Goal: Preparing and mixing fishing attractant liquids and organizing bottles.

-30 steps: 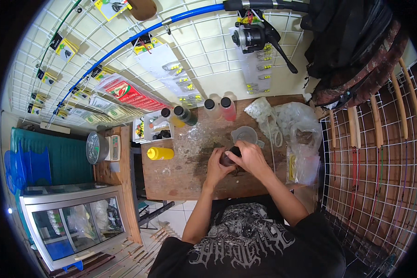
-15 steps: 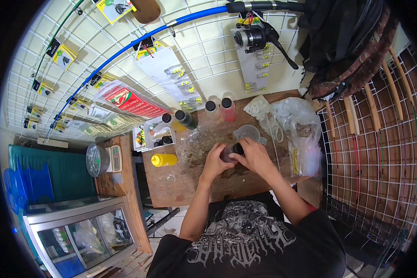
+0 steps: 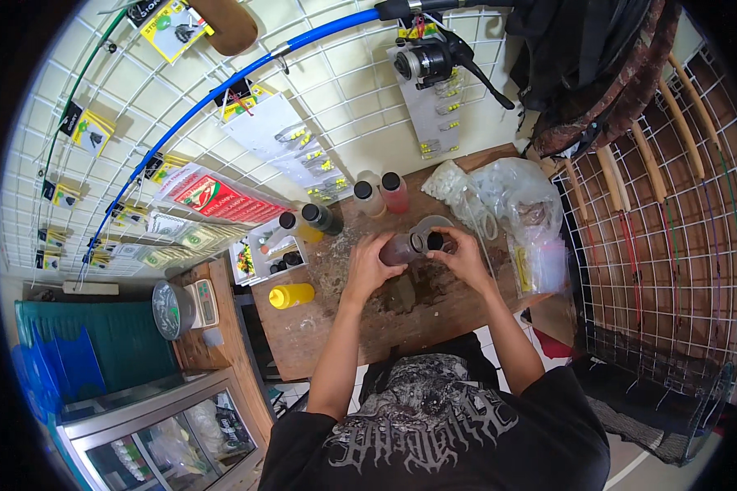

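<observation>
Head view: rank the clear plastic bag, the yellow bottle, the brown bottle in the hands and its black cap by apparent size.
1. clear plastic bag
2. yellow bottle and brown bottle: look alike, and hands partly cover the brown one, so unranked
3. black cap

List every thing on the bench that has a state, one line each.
brown bottle: tilted sideways, held in left hand
black cap: at bottle mouth, gripped by right hand
red bottle: upright, capped
yellow bottle: lying on its side
clear bags: crumpled
</observation>
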`<state>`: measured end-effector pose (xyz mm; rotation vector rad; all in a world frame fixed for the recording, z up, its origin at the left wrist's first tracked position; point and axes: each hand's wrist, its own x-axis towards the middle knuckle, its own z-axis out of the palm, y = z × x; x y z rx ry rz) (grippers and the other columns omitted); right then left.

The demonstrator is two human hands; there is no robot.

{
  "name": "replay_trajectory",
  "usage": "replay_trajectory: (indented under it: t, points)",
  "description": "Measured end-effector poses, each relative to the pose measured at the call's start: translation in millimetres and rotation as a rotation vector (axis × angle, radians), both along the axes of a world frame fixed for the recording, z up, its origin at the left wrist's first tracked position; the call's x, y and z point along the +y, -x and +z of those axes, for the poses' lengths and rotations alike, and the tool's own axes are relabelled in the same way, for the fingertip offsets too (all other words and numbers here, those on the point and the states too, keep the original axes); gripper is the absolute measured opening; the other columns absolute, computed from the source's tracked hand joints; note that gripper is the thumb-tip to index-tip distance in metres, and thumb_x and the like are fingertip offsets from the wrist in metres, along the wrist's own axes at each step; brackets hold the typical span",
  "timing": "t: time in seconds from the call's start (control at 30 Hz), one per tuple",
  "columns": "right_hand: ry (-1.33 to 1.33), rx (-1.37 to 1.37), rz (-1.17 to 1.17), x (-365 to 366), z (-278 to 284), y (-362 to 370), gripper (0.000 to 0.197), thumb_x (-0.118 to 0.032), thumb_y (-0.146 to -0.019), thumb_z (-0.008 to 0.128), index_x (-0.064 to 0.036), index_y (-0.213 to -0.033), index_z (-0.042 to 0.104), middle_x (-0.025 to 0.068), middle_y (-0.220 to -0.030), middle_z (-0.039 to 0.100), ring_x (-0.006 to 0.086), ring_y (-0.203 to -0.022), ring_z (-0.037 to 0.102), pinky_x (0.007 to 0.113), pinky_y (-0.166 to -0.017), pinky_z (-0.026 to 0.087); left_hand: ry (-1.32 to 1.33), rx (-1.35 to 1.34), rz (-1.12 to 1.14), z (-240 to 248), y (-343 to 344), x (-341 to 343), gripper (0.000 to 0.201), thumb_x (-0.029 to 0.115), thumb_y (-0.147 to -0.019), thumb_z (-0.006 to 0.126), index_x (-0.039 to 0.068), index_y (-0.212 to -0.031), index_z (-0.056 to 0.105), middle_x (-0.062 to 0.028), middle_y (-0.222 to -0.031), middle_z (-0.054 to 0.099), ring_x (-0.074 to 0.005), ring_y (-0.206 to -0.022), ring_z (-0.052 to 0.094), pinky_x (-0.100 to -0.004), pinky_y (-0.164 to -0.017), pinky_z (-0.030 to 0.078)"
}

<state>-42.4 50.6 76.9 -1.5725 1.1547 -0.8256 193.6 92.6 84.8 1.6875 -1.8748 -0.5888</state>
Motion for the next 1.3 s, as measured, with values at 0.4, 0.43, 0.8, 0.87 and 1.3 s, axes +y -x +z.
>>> replay_trajectory:
  t: [0.4,0.43,0.8,0.87,1.3]
  points:
    - [-0.109,-0.111,-0.051,-4,-35,-4,0.054,0.006,-0.074,0.081,0.0041,-0.125,0.062,0.0099,-0.100,0.071,0.0110,-0.087,0.066,0.026,-0.076,0.055,-0.013,-0.252,0.001,8,10,-17,0.069,0.021,-0.056,0.090,0.015,-0.122,0.068,-0.0093,-0.111,0.064,-0.0332,-0.108,0.058,-0.0466,-0.091,0.043]
    - [-0.110,-0.112,-0.055,-4,-35,-4,0.054,0.006,-0.074,0.081,0.0041,-0.125,0.062,0.0099,-0.100,0.071,0.0110,-0.087,0.066,0.026,-0.076,0.055,-0.014,-0.253,-0.003,8,11,-18,0.069,0.021,-0.056,0.090,0.015,-0.122,0.068,-0.0093,-0.111,0.064,-0.0332,-0.108,0.058,-0.0466,-0.091,0.043]
    - [0.005,-0.068,-0.074,-5,-38,0,0.053,0.003,-0.073,0.081,0.0037,-0.123,0.063,0.0089,-0.099,0.071,0.0112,-0.085,0.065,0.028,-0.076,0.054,-0.003,-0.326,-0.041,12,16,-26,0.074,0.017,-0.054,0.092,0.018,-0.124,0.068,-0.0105,-0.121,0.064,-0.0309,-0.113,0.056,-0.0436,-0.094,0.041]
    - [-0.015,-0.056,-0.075,-4,-32,1,0.051,0.002,-0.074,0.081,0.0044,-0.121,0.063,0.0135,-0.101,0.071,0.0165,-0.087,0.068,0.031,-0.078,0.054,0.010,-0.321,-0.047,13,16,-26,0.074,0.016,-0.054,0.092,0.018,-0.124,0.068,-0.0105,-0.122,0.063,-0.0310,-0.113,0.056,-0.0436,-0.095,0.040]
    - [-0.033,-0.039,-0.095,-8,-43,1,0.053,0.003,-0.073,0.081,0.0019,-0.124,0.063,0.0111,-0.103,0.072,0.0142,-0.088,0.067,0.030,-0.079,0.055,-0.029,-0.340,-0.054,14,19,-31,0.075,0.014,-0.053,0.092,0.019,-0.125,0.068,-0.0118,-0.124,0.063,-0.0318,-0.115,0.055,-0.0446,-0.098,0.039]
